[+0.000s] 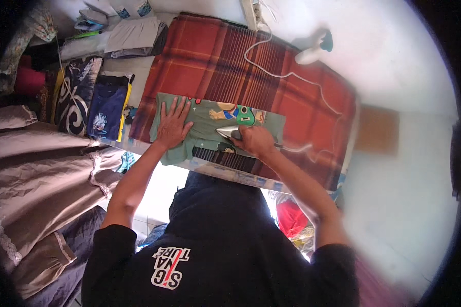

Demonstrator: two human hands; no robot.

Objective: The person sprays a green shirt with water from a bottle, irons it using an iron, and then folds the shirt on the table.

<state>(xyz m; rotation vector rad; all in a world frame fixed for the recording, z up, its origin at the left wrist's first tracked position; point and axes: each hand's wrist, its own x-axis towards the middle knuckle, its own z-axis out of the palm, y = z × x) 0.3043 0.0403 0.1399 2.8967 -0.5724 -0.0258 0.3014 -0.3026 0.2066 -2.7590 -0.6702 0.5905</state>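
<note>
A green printed garment (205,126) lies folded lengthwise on a red plaid cloth (199,50), its lower left part hanging over the table's near edge. My left hand (174,124) rests flat on the garment's left end, fingers spread. In my right hand (255,140) is the handle of a clothes iron (226,132), its metal tip pointing left. The iron sits on the garment just below a printed green guitar (246,115). My fingers hide most of the iron's body.
A pale power cord (267,71) curves across the plaid cloth to a power strip (249,15). A white spray bottle (311,55) stands at the far right. Folded clothes (109,103) lie left; a brown garment (42,161) hangs nearer me. A wall (403,184) bounds the right.
</note>
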